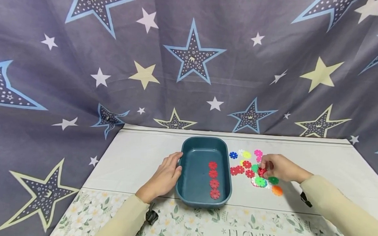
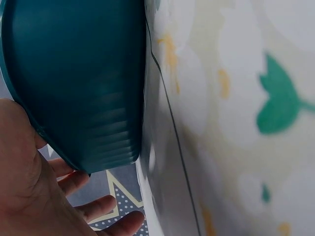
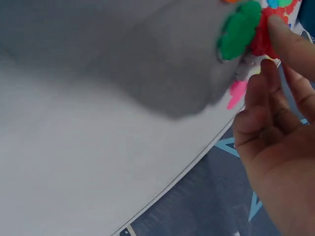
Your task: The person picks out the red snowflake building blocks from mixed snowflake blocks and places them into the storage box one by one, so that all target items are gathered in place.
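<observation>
Your left hand (image 1: pixel 163 177) rests flat against the teal tray (image 1: pixel 203 200), mid-table; right hand (image 1: pixel 277 168) pinches a red flower disc (image 1: pixel 262 171) in the pile by the right edge. Lift straight, avoid snagging neighbours

L hand (image 1: pixel 164 176) lower centre-left, fingers straight, palm flat. R hand (image 1: pixel 277 168) centre-right, fingertips (image 3: pixel 275 29) curled in pinch. Both forearms sleeved.
</observation>
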Motion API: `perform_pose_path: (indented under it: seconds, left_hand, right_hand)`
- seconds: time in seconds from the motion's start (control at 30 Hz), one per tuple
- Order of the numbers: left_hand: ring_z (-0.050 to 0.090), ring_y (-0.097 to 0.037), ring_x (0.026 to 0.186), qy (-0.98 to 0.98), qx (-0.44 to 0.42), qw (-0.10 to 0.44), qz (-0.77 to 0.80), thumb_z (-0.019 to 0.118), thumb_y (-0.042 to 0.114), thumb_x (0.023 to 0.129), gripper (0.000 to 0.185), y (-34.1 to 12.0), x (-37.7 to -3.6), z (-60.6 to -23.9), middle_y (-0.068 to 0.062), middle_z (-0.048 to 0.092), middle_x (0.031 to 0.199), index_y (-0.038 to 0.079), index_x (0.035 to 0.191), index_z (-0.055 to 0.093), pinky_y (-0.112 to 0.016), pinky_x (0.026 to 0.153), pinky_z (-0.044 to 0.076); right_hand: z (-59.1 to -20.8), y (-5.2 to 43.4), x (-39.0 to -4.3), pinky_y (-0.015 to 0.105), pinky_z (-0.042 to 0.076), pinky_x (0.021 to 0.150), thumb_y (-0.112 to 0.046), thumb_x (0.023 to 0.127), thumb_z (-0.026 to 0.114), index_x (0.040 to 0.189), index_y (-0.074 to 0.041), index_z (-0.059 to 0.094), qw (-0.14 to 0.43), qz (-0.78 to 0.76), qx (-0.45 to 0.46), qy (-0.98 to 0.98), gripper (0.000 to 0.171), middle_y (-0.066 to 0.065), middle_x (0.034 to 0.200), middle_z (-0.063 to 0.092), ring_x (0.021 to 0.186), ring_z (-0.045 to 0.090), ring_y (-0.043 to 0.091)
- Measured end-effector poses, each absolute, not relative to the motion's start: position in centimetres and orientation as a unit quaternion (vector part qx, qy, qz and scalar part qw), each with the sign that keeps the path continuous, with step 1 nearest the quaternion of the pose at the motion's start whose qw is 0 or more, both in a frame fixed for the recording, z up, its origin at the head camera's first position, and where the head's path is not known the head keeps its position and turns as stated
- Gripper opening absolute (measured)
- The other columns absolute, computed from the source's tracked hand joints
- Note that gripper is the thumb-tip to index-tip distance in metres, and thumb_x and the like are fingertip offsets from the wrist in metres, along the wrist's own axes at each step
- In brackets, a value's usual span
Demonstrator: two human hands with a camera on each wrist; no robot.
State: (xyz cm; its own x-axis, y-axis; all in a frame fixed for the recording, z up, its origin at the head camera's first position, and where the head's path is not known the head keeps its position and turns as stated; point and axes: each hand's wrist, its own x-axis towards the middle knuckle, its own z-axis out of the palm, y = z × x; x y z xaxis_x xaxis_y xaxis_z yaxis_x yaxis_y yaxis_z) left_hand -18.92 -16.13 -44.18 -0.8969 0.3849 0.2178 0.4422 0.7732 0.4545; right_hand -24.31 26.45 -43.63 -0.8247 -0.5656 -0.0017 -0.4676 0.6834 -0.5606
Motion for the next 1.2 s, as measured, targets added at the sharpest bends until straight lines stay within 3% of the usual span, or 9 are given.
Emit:
perform_pose_path:
  seconds: [0.17,0.43,0.6,0.67,0.97,1.2]
  left_hand:
    - [0.034,-0.03,0.128,-0.941,-0.219,0.056,-0.251,0.042,0.016,0.101,0.046,-16.3,-19.0,-44.1,-0.012,0.032,0.146,0.004,0.145,0.033,-0.053,0.096,0.033]
    - [0.034,-0.03,0.128,-0.943,-0.214,0.058,-0.248,0.042,0.017,0.101,0.046,-16.6,-19.1,-44.0,-0.012,0.031,0.147,0.004,0.145,0.033,-0.053,0.096,0.033]
    - [0.034,-0.03,0.128,-0.944,-0.21,0.06,-0.247,0.042,0.016,0.101,0.046,-16.8,-19.0,-43.9,-0.011,0.032,0.146,0.004,0.144,0.033,-0.052,0.096,0.033]
    - [0.034,-0.03,0.128,-0.944,-0.21,0.061,-0.247,0.043,0.016,0.101,0.046,-16.8,-19.0,-43.9,-0.011,0.032,0.146,0.004,0.144,0.034,-0.052,0.097,0.033]
    - [0.035,-0.03,0.128,-0.942,-0.215,0.072,-0.247,0.043,0.016,0.1,0.045,-16.7,-19.0,-44.1,-0.01,0.034,0.145,0.004,0.143,0.035,-0.052,0.096,0.034]
    - [0.035,-0.03,0.127,-0.942,-0.221,0.069,-0.243,0.042,0.017,0.101,0.046,-16.2,-18.9,-44.2,-0.01,0.033,0.145,0.004,0.144,0.034,-0.052,0.095,0.035]
  right_hand:
    - [-42.5,25.6,-24.8,0.026,0.04,0.053,0.002,0.072,0.079,0.071,-0.014,0.054,0.054,-0.278,-0.284,0.916,0.029,-0.006,0.062,0.051,0.055,0.046,0.008]
    - [-39.6,21.5,-25.1,0.026,0.048,0.059,0.007,0.075,0.074,0.075,-0.014,0.062,-0.014,-0.28,-0.343,0.896,0.025,-0.008,0.071,0.06,0.063,0.055,0.007]
    - [-38.4,17.6,-25.3,0.03,0.05,0.064,0.0,0.075,0.078,0.077,-0.018,0.068,-0.063,-0.261,-0.377,0.887,0.021,-0.013,0.075,0.061,0.068,0.055,0.005]
    - [-38.2,15.9,-25.6,0.032,0.05,0.065,-0.001,0.075,0.078,0.078,-0.017,0.069,-0.065,-0.26,-0.386,0.882,0.019,-0.012,0.076,0.062,0.07,0.056,0.004]
    - [-39.5,9.8,-28.3,0.024,0.05,0.061,0.02,0.073,0.061,0.074,-0.005,0.067,0.027,-0.266,-0.424,0.866,0.026,0.0,0.071,0.064,0.063,0.058,0.01]
    - [-41.3,8.3,-29.9,0.031,0.049,0.062,0.011,0.069,0.066,0.072,-0.008,0.071,-0.059,-0.203,-0.379,0.901,0.02,-0.003,0.068,0.064,0.061,0.057,0.012]
